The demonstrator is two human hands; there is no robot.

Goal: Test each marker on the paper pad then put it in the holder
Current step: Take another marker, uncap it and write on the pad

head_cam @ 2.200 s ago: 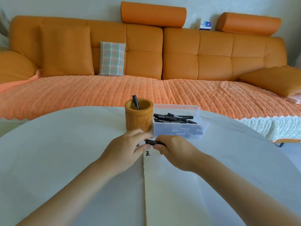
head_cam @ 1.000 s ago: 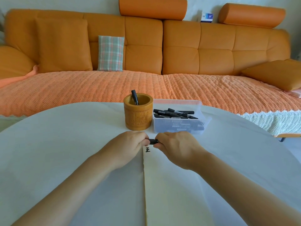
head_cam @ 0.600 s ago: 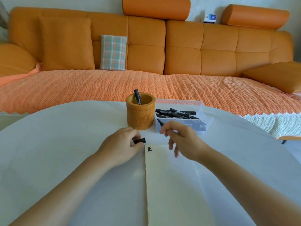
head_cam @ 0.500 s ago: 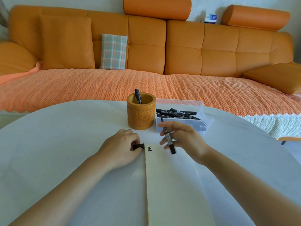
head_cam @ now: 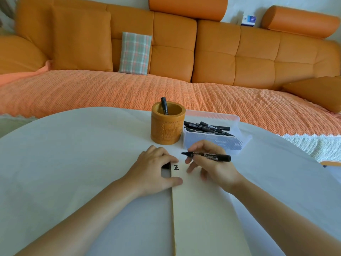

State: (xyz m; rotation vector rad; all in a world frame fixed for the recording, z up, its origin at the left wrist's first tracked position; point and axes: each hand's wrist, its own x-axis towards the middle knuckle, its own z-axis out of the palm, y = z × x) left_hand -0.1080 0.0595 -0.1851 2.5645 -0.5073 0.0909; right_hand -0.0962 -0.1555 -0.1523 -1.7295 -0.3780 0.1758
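My right hand (head_cam: pixel 212 167) holds an uncapped black marker (head_cam: pixel 208 156) nearly level, tip pointing left, just above the top of the cream paper pad (head_cam: pixel 203 215). My left hand (head_cam: pixel 155 172) rests on the pad's left edge with the black cap (head_cam: pixel 166 165) tucked under its fingers. One black character (head_cam: pixel 176 167) is drawn at the pad's top left. Behind the hands stands a carved bamboo holder (head_cam: pixel 168 124) with one marker (head_cam: pixel 164 106) in it. To its right, a clear plastic box (head_cam: pixel 214 139) holds several black markers (head_cam: pixel 208 127).
A round white table (head_cam: pixel 73 154) carries everything. Beyond its far edge runs an orange sofa (head_cam: pixel 184 58) with a knitted orange cover, a plaid cushion (head_cam: pixel 135 53) and two bolsters along the top.
Both hands pulled the cap off the marker. The cap stayed in my left hand, which settled on the pad's edge. My right hand turned the marker until its tip points left.
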